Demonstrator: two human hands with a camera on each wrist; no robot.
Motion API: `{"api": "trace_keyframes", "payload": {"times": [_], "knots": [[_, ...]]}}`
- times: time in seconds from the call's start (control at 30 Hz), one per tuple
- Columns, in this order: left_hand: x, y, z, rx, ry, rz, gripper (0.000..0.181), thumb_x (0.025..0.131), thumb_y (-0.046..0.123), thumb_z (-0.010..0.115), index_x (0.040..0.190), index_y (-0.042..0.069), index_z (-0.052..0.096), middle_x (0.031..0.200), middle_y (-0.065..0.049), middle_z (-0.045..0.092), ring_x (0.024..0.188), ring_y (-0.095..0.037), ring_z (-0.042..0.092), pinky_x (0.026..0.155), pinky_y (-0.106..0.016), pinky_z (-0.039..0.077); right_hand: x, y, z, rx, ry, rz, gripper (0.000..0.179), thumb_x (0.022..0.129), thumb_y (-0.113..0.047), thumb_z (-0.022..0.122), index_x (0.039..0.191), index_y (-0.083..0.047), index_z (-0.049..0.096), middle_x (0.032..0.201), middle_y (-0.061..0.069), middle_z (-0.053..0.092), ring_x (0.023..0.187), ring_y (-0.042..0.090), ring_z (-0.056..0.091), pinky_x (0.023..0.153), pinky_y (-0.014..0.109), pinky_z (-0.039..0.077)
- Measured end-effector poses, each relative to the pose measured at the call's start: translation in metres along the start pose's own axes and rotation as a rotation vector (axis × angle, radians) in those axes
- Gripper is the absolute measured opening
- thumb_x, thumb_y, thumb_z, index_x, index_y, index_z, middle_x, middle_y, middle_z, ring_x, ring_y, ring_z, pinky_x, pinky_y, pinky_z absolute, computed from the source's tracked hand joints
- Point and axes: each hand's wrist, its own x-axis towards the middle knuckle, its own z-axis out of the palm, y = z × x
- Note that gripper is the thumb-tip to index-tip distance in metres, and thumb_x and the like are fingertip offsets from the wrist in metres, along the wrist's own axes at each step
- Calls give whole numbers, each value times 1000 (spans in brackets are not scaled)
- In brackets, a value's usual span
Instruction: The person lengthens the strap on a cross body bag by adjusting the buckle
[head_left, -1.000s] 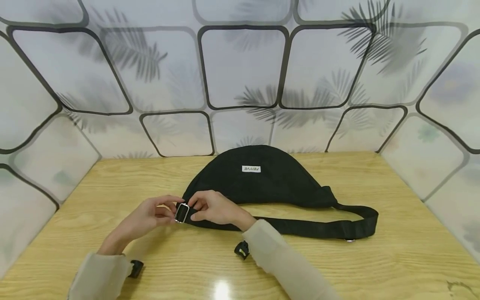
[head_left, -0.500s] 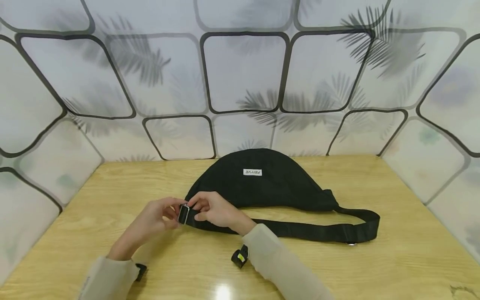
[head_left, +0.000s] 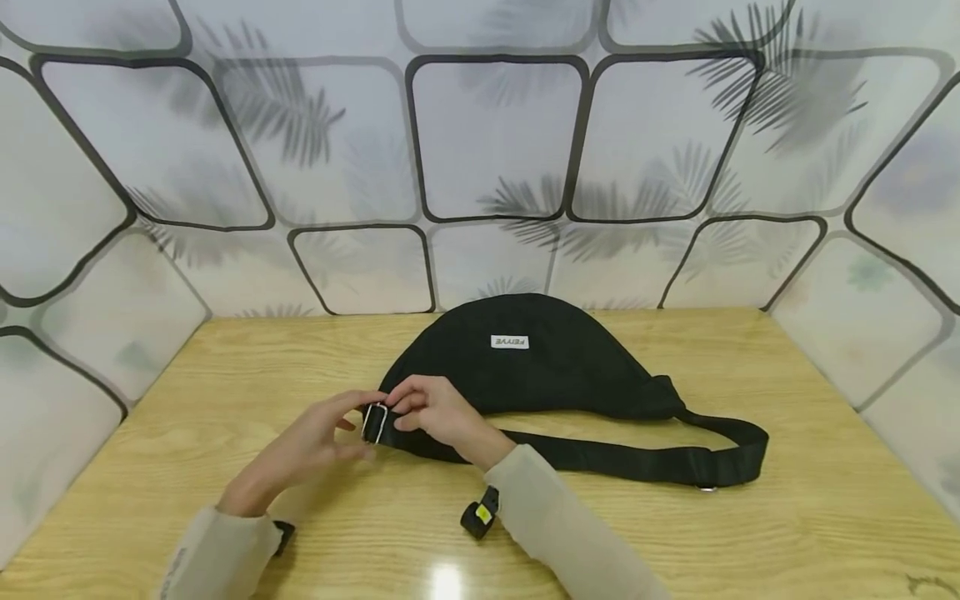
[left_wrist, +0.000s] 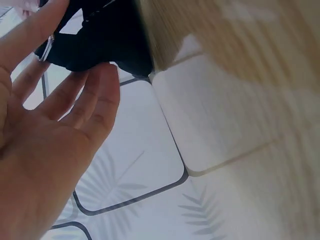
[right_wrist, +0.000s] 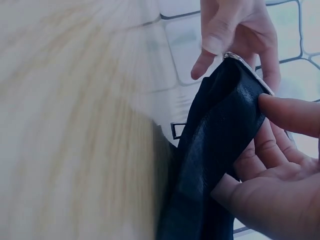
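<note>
A black waist bag point(head_left: 517, 379) with a white label lies on the table, its strap point(head_left: 600, 457) looping along its near side. At the strap's left end sits a silver slide buckle point(head_left: 385, 422), raised between the hands. My right hand point(head_left: 441, 415) pinches the webbing just right of this buckle; in the right wrist view its fingertips point(right_wrist: 267, 104) press the webbing edge. My left hand point(head_left: 311, 437) touches the buckle's upper left with extended fingers, the thumb spread away below. The left wrist view shows those fingers point(left_wrist: 102, 102) straight against the black fabric.
A small metal fitting point(head_left: 707, 489) shows under the strap's right bend. Black wrist bands point(head_left: 480, 514) hang at both cuffs. Patterned fabric walls point(head_left: 495, 137) enclose the wooden table point(head_left: 810, 417) at the back and sides.
The left thumb has come away from the buckle and the hand has spread. The buckle has tilted slightly, while the right hand keeps its hold on the strap. The bag stays in place.
</note>
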Motion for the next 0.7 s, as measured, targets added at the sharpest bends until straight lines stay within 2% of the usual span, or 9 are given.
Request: {"api": "trace_keyframes", "payload": {"times": [0.17,0.33,0.5,0.7], "knots": [[1,3,-1,9,10,-19,55,85,1,81,135,-2,57,133,-20,61,115,-39,60,82,-43,57,-1,-2,-2,11,20,24,22,86,17,67,105,7,67,83,2,69,81,10,62,79,25,50],[2,5,-1,1,0,-6,54,88,6,79,137,-1,57,134,-21,60,106,-34,62,80,-41,57,-2,-2,-6,-12,14,34,21,87,15,67,105,6,67,86,4,71,81,9,61,77,24,49],[6,5,-1,3,-6,3,53,89,11,79,137,3,58,135,-17,60,105,-29,61,80,-40,55,-3,-1,-11,-28,3,15,19,87,15,67,104,8,66,84,9,71,79,9,61,77,24,49],[4,7,-3,15,-11,-6,52,88,9,79,135,0,58,133,-19,61,103,-30,62,79,-39,55,-2,-5,-16,-82,-62,32,12,88,9,70,100,7,67,73,-2,65,73,9,59,73,22,45]]}}
